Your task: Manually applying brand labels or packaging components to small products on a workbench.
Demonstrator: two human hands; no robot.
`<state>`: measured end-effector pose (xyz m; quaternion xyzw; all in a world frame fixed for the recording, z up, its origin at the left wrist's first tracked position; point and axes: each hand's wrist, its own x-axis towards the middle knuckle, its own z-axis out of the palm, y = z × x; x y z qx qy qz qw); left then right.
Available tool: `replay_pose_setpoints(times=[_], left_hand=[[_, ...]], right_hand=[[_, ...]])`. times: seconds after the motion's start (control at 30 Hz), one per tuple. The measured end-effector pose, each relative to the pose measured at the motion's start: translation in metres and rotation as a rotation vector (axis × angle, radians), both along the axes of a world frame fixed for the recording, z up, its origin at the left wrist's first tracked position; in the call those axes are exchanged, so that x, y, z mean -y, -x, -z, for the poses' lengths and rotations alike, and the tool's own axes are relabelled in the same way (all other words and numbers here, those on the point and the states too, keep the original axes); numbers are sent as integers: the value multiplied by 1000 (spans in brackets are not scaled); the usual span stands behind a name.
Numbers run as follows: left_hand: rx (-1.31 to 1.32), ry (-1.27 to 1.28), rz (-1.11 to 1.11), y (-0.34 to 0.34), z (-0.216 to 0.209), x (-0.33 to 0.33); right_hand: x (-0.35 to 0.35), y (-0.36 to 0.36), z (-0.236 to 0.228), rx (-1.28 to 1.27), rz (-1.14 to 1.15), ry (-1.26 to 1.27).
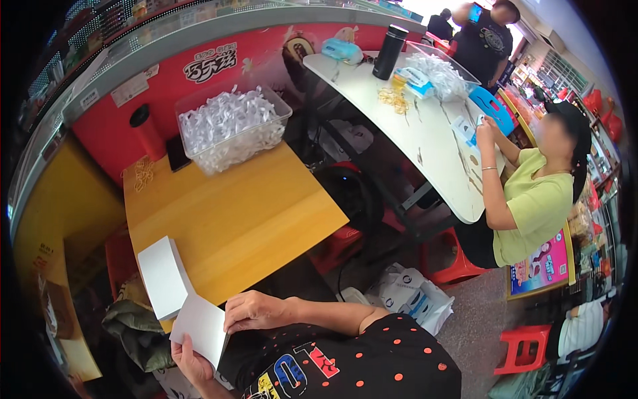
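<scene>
Between my hands is a small wad of white paper sheets [201, 324], tilted in front of my body at the table's near edge. My left hand [191, 362] grips its lower left edge, thumb on the face. At its right edge, my right hand [256, 310] has its fingers closed on the paper. How many sheets there are cannot be told. Just beyond lies a thick stack of white paper [163, 276], on the near left corner of the yellow wooden table [239, 223]; the held sheets overlap its near end.
A clear plastic tub [232, 136] of white curled strips stands at the table's far side, near a red tumbler [147, 133] and yellow rubber bands [143, 174]. At the white table [432, 149], a person in a yellow-green top [541, 206] handles small packets. Red stools [522, 349] stand right.
</scene>
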<state>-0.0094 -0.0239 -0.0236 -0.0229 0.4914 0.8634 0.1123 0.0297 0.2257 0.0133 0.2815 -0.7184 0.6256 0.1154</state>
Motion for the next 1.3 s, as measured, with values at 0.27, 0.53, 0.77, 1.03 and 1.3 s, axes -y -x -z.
replay_pose_setpoints(times=[0.27, 0.53, 0.77, 1.03, 1.3], left_hand=[[-2, -3, -2, -6, -5, -14], [-38, 61, -23, -11, 2, -2], [-3, 25, -61, -14, -6, -4], [-2, 10, -46, -12, 0, -3], [-22, 30, -20, -10, 7, 2]], right_hand=[[-7, -5, 0, 41, 16, 25], [0, -7, 1, 29, 3, 18], [5, -8, 5, 8, 4, 17], [6, -7, 8, 7, 7, 28], [5, -6, 10, 31, 7, 29]])
